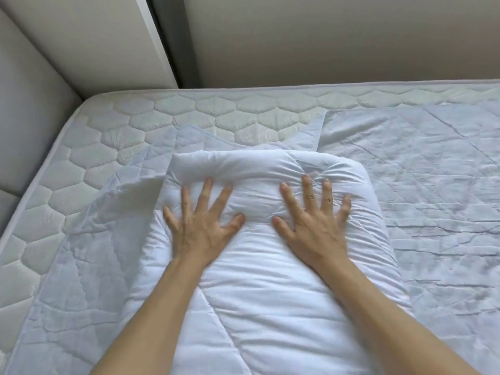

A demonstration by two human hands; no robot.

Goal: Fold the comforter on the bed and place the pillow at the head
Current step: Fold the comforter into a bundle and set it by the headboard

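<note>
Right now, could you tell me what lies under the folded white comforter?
A thin pale-blue quilted sheet spreads beneath the folded white comforter, over the hexagon-quilted mattress. Both hands, left and right, press on top. Anything directly underneath is covered.

Bedroom in a home, shown by a bed whose mattress (167,112) has a quilted hexagon pattern, a padded headboard (24,109) along its left edge, a plain wall (324,36) just behind it, and a white quilted comforter (270,307) spread over a thin quilted pad (433,185).
</note>
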